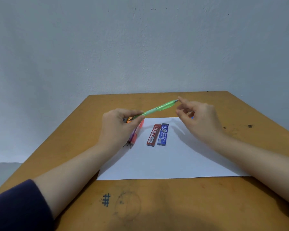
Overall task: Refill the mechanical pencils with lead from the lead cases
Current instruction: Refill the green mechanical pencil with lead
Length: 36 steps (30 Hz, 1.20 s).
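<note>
My left hand (122, 124) grips a green mechanical pencil (158, 108) by its lower end and holds it slanted up to the right above the table. My right hand (197, 119) hovers at the pencil's upper end, its index fingertip at the cap and the other fingers loosely curled; a small blue item shows under its fingers. On the white sheet (173, 160) lie a red lead case (153, 135) and a blue lead case (163, 134), side by side. Red and purple pencils (135, 134) lie under my left hand, partly hidden.
The wooden table (157, 197) carries ink doodles near its front edge and dark marks at the right. A plain grey wall stands right behind the table's far edge.
</note>
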Tool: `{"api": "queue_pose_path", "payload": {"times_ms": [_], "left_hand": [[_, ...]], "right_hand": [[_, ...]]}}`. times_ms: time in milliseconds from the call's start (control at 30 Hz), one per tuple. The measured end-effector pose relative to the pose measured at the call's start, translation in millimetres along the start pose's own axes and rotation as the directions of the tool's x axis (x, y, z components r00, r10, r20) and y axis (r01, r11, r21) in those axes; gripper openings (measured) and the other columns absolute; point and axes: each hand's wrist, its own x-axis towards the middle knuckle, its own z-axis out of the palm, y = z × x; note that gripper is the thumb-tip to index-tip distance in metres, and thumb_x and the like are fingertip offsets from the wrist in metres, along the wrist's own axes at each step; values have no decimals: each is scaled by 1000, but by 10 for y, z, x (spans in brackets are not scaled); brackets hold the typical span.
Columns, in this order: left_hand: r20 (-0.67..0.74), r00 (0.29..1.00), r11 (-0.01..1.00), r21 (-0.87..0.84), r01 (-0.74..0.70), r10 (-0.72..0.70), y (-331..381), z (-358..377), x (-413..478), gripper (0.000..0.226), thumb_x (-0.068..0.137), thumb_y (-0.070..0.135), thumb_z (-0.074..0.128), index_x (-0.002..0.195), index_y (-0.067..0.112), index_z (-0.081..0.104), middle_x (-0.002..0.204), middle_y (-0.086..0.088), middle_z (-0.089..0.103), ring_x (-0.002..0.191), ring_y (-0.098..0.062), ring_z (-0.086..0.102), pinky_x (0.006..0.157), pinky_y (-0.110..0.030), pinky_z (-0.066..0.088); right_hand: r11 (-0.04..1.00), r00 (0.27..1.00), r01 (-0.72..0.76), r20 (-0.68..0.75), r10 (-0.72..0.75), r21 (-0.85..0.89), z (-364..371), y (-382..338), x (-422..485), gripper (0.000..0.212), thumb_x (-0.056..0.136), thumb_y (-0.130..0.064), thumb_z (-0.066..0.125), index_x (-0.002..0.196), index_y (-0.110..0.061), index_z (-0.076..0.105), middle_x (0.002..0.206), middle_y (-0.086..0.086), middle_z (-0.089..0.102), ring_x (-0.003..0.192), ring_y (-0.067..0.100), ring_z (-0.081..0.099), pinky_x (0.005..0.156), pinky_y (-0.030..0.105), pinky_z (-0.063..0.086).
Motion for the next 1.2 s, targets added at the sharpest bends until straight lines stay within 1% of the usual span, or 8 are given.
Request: {"api": "queue_pose_path", "payload": {"times_ms": [167,400,667,833,933,1000,1067,1200], "left_hand": [[6,1000,999,-51,6,-5,-1,-11,13,18,81,17,74,98,19,75,81,21,65,76,13,58,67,-2,42],[25,999,996,-79,30,-28,-6,-14,29,18,83,16,72,100,20,75,82,22,63,80,19,56,68,0,42],[8,998,995,-77,55,-55,-21,4,36,15,83,15,72,98,18,76,79,23,64,77,12,59,66,-1,41],[-35,987,983,-110,150,-155,-52,-17,74,14,84,13,71,96,18,76,80,12,69,73,2,62,64,-2,43],[-38,965,955,-162,249,-258,-100,-48,114,14,85,13,70,91,25,74,75,17,66,68,12,60,59,-1,43],[-39,956,943,-181,278,-290,-121,-55,128,17,85,14,70,86,31,72,74,18,66,68,15,58,57,-2,43],[-34,951,939,-172,297,-307,-131,-53,130,14,85,16,70,89,30,73,75,18,66,69,14,59,59,-6,44],[-31,952,943,-151,296,-304,-132,-49,137,12,85,17,70,94,24,75,76,18,66,73,5,62,64,-9,44]], "right_hand": [[996,997,-9,-70,16,91,5,14,24,24,86,-5,65,109,-10,71,80,-8,67,71,14,62,68,10,43],[970,991,-134,10,135,204,-4,70,51,18,85,-2,65,96,-14,75,76,-16,62,64,-8,54,62,4,37],[967,987,-152,-16,158,205,3,54,55,16,85,-3,66,88,-17,74,70,-17,62,61,-8,54,59,4,37],[965,979,-163,-84,184,203,-34,61,70,15,87,-5,64,90,-14,74,68,-8,64,63,5,58,61,10,43],[970,983,-159,-65,173,186,-77,98,95,15,86,-3,64,89,-14,74,70,-12,64,61,-6,57,62,5,42],[991,995,-98,-1,99,92,-89,127,113,14,85,-2,66,89,-10,75,75,-10,66,65,-6,58,63,3,40],[997,991,44,130,-36,-59,-73,169,124,12,82,0,68,88,-7,76,83,3,71,75,11,62,65,9,39],[917,909,337,329,-257,-215,-34,180,125,14,76,4,67,81,-5,77,77,10,72,69,22,67,62,16,34]]}}
